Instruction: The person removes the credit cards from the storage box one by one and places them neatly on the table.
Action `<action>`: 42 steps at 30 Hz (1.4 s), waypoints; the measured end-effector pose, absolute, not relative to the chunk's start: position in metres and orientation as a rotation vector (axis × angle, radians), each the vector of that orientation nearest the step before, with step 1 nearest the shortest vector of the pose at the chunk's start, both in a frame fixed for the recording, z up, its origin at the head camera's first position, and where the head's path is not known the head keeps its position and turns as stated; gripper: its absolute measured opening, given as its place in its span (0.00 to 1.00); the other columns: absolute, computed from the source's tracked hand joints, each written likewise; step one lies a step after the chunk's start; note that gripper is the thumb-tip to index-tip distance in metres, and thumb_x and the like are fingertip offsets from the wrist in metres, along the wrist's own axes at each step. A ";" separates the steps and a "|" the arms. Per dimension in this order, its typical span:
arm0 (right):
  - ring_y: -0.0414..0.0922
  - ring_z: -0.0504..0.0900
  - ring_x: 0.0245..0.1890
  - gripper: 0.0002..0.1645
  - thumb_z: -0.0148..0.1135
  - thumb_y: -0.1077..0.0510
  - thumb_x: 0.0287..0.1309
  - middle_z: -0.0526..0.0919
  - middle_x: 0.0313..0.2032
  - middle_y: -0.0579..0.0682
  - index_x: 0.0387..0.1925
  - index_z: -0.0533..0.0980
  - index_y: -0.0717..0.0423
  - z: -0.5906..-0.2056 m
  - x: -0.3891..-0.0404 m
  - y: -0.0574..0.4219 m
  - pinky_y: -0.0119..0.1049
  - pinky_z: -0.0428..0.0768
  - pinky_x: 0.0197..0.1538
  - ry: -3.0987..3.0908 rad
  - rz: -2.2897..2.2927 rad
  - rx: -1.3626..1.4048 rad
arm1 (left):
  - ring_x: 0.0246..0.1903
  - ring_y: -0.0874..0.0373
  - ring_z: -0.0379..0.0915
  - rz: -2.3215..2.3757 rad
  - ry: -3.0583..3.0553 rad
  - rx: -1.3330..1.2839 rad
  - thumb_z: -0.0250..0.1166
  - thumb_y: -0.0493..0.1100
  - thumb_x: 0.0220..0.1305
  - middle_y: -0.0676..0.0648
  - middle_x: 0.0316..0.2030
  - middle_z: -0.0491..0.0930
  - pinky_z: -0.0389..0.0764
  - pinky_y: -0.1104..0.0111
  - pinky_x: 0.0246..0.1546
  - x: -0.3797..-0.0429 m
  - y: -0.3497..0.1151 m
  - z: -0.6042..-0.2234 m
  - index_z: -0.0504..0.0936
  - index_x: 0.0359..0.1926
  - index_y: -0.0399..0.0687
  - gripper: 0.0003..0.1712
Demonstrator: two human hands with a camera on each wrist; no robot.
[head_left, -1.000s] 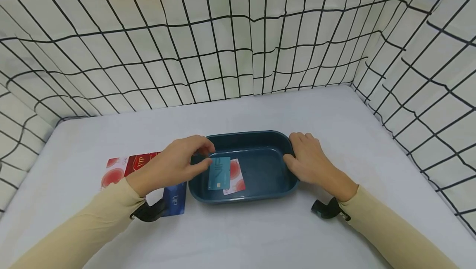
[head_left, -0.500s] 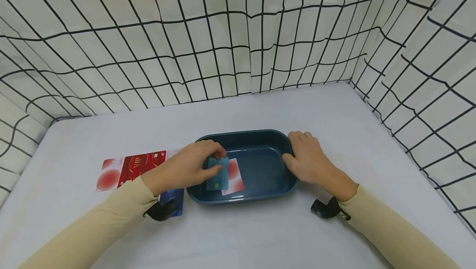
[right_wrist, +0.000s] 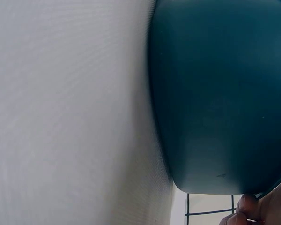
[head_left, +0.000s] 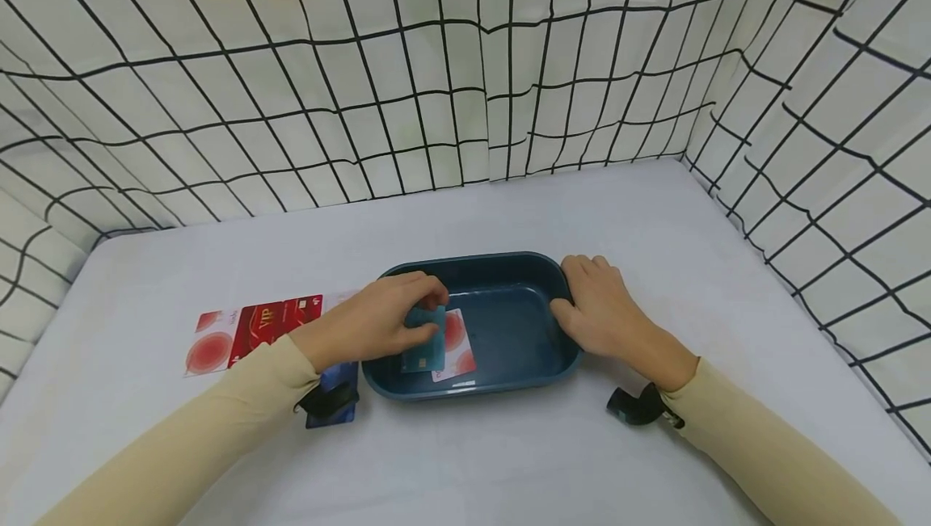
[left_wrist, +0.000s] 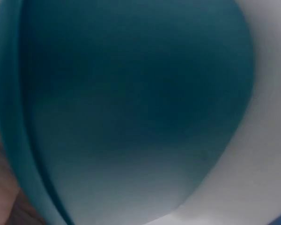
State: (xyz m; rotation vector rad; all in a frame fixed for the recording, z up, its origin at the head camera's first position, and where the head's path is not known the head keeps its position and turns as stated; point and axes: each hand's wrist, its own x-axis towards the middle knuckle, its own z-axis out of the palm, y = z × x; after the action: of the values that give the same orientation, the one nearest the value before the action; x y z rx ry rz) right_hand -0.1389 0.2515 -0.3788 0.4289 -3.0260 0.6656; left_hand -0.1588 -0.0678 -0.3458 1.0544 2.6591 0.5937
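Observation:
A dark teal plastic tray (head_left: 520, 340) rests on the white cloth. In it, a teal card (head_left: 423, 358) partly overlaps a white card with red circles (head_left: 460, 355). My left hand (head_left: 378, 317) reaches over the tray's left rim, its thumb and bent fingers apart above the teal card; contact with the card is not plain. My right hand (head_left: 600, 308) grips the tray's right end, thumb inside the rim and fingers outside. The left wrist view mostly shows the tray's outer wall (left_wrist: 140, 93). In the right wrist view, fingertips (right_wrist: 247, 206) touch the rim.
Left of the tray lie a red VIP card (head_left: 272, 324), another white card with red circles (head_left: 209, 352) and a blue card (head_left: 334, 413), partly hidden under my left wrist. A black wire grid (head_left: 414, 94) with white backing bounds the cloth-covered surface (head_left: 502, 461).
My left hand has moved right, from the tray's left rim to over the teal card. The right hand keeps its grip, and the cards lie much as before.

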 end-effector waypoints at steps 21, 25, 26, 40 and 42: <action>0.50 0.64 0.35 0.10 0.50 0.56 0.58 0.73 0.33 0.53 0.38 0.71 0.58 -0.379 -0.139 0.252 0.39 0.60 0.40 -3.023 0.664 0.434 | 0.55 0.53 0.79 0.549 2.548 1.064 0.79 0.43 0.56 0.47 0.54 0.81 0.87 0.60 0.56 -0.170 -0.059 -0.350 0.77 0.62 0.48 0.33; 0.50 0.64 0.35 0.11 0.50 0.55 0.58 0.73 0.33 0.53 0.38 0.71 0.58 -0.379 -0.139 0.252 0.39 0.60 0.40 -3.025 0.668 0.428 | 0.56 0.54 0.77 0.532 2.565 1.082 0.80 0.45 0.54 0.48 0.57 0.79 0.86 0.59 0.57 -0.169 -0.060 -0.352 0.77 0.63 0.50 0.35; 0.50 0.64 0.35 0.11 0.50 0.55 0.58 0.73 0.33 0.53 0.38 0.71 0.58 -0.379 -0.139 0.252 0.39 0.60 0.40 -3.026 0.669 0.426 | 0.56 0.54 0.77 0.516 2.569 1.084 0.80 0.45 0.54 0.48 0.57 0.78 0.86 0.59 0.57 -0.169 -0.060 -0.352 0.76 0.63 0.51 0.36; 0.51 0.64 0.37 0.11 0.50 0.54 0.59 0.74 0.35 0.53 0.39 0.70 0.57 -0.381 -0.140 0.253 0.40 0.60 0.41 -3.045 0.662 0.417 | 0.53 0.53 0.79 0.444 2.599 1.070 0.82 0.47 0.52 0.46 0.56 0.79 0.88 0.60 0.53 -0.167 -0.057 -0.355 0.76 0.63 0.52 0.38; 0.51 0.64 0.37 0.11 0.50 0.54 0.59 0.74 0.35 0.53 0.39 0.70 0.57 -0.381 -0.140 0.253 0.40 0.60 0.41 -3.045 0.664 0.416 | 0.52 0.53 0.79 0.440 2.596 1.060 0.82 0.48 0.52 0.46 0.56 0.79 0.88 0.60 0.52 -0.167 -0.056 -0.354 0.75 0.64 0.52 0.39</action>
State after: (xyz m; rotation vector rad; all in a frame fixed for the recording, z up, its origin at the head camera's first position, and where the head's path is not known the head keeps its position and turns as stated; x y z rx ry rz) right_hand -0.1399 0.2530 -0.3807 0.4155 -3.0446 0.6638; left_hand -0.1674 -0.0558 -0.3545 1.0595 2.5956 0.4404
